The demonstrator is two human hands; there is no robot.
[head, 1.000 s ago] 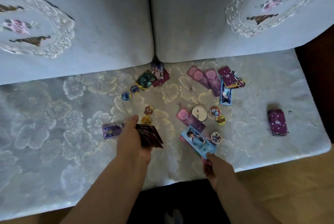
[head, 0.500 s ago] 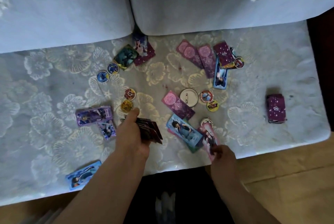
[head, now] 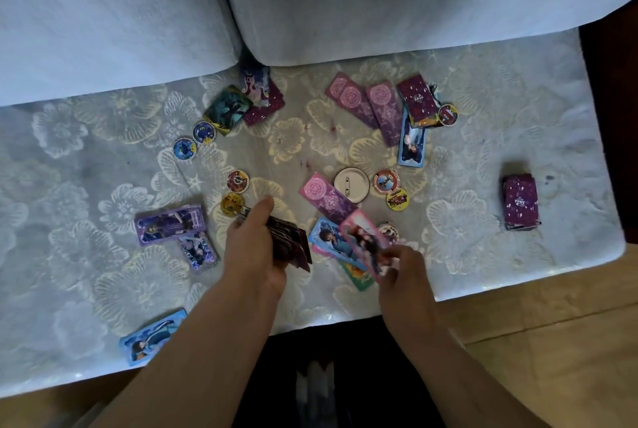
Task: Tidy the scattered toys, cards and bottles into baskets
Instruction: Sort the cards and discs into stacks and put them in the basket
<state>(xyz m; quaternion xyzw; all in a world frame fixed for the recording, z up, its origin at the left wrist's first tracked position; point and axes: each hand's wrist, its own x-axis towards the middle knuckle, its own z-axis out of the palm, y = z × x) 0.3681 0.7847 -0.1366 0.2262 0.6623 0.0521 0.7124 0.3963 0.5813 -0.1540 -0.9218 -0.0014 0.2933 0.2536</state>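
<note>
Left hand (head: 253, 251): frame centre, grip curled round dark card stack (head: 293, 244), over lace-covered sofa seat (head: 86, 168).
Right hand (head: 402, 272): lower centre-right, grip pinching pink card (head: 362, 241) by its lower end; card tilted, overlapping other cards on seat.
White badge (head: 351, 185): centre, pin side up, touching pink-backed card (head: 324, 198).
Purple deck (head: 520, 201): far right, well apart.
Blue card (head: 152, 338): lower left, near seat edge.
Round discs (head: 237, 181): scattered mid-frame.

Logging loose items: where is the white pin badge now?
In the head view the white pin badge lies on the sofa seat, right of centre, between a pink patterned card and a red round token.
</note>
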